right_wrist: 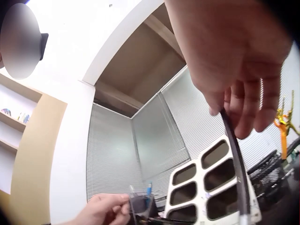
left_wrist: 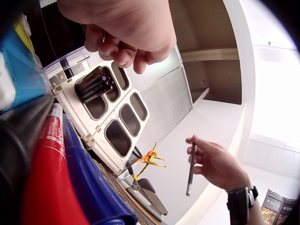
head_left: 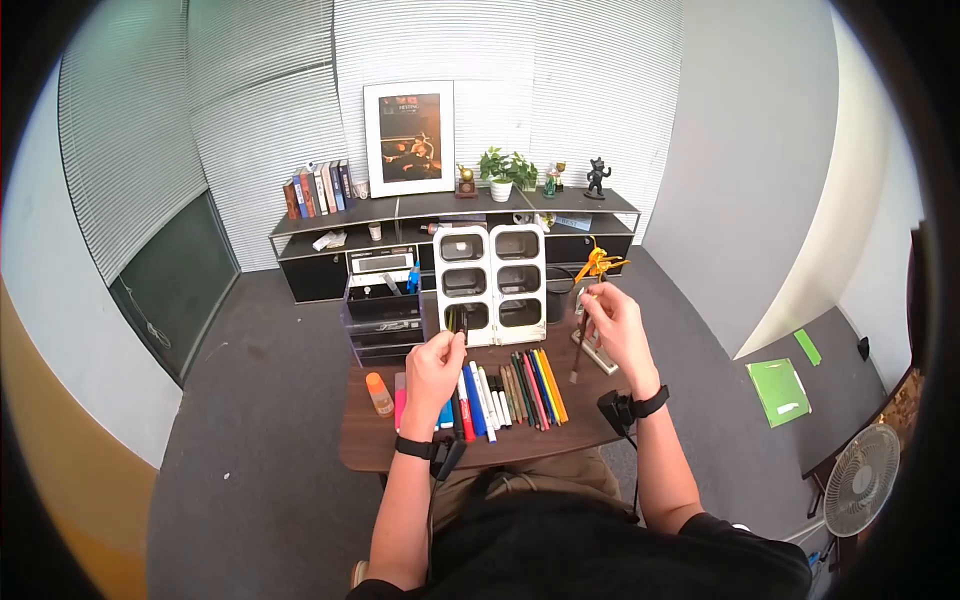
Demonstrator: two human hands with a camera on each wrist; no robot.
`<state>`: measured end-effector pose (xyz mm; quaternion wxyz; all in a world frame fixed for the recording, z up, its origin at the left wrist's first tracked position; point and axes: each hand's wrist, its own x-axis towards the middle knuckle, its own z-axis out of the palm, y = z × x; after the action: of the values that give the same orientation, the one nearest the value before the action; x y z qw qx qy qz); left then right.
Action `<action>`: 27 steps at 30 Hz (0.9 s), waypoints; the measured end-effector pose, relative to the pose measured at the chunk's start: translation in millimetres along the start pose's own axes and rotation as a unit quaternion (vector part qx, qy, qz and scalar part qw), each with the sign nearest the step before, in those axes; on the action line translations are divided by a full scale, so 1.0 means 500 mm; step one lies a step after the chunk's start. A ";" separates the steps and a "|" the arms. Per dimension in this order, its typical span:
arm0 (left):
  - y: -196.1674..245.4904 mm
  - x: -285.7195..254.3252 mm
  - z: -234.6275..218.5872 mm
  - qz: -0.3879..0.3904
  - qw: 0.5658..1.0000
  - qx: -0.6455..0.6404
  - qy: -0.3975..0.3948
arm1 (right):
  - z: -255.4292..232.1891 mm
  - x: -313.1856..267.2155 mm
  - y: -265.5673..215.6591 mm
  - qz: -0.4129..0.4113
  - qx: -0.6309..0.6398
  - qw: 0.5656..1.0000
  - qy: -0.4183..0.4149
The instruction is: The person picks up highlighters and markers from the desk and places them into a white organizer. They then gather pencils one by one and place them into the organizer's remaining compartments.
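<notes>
My right hand (head_left: 620, 335) pinches a slim dark pencil-like stick (left_wrist: 191, 168) near its top; its paler end points down over the table's right side. In the left wrist view my left hand (left_wrist: 129, 28) has loosely curled fingers, with nothing showing between them. Its fingertips are close in front of the white six-compartment holder (head_left: 490, 285), which stands tilted up. Several dark pens (left_wrist: 93, 86) stick out of the holder's lower left compartment. Below the hands, a row of markers (head_left: 480, 395) and coloured pencils (head_left: 540, 385) lies on the table (head_left: 360, 440).
An orange-capped glue stick (head_left: 380, 395) stands at the table's left. Behind it is a clear-sided drawer box (head_left: 385, 330). A yellow-orange ornament (head_left: 600, 262) rises from the back right. Beyond the table stands a low cabinet (head_left: 310, 275) with books, a plant and a framed picture.
</notes>
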<state>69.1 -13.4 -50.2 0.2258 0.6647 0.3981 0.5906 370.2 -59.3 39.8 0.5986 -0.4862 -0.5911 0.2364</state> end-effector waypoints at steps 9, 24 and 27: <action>0.000 -0.001 -0.001 0.001 1.000 -0.001 -0.002 | 0.006 -0.015 0.120 0.150 -0.285 0.937 -0.135; -0.002 0.000 0.002 0.003 1.000 0.002 -0.005 | 0.029 -0.029 0.169 0.206 -0.225 0.935 -0.179; 0.000 0.001 0.001 0.004 1.000 0.000 -0.006 | 0.028 -0.030 0.153 0.221 -0.196 0.937 -0.188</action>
<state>69.3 -13.0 -50.2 0.2260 0.6697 0.3936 0.5878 376.4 -35.9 -35.9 0.3026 -0.6589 -0.6049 0.3293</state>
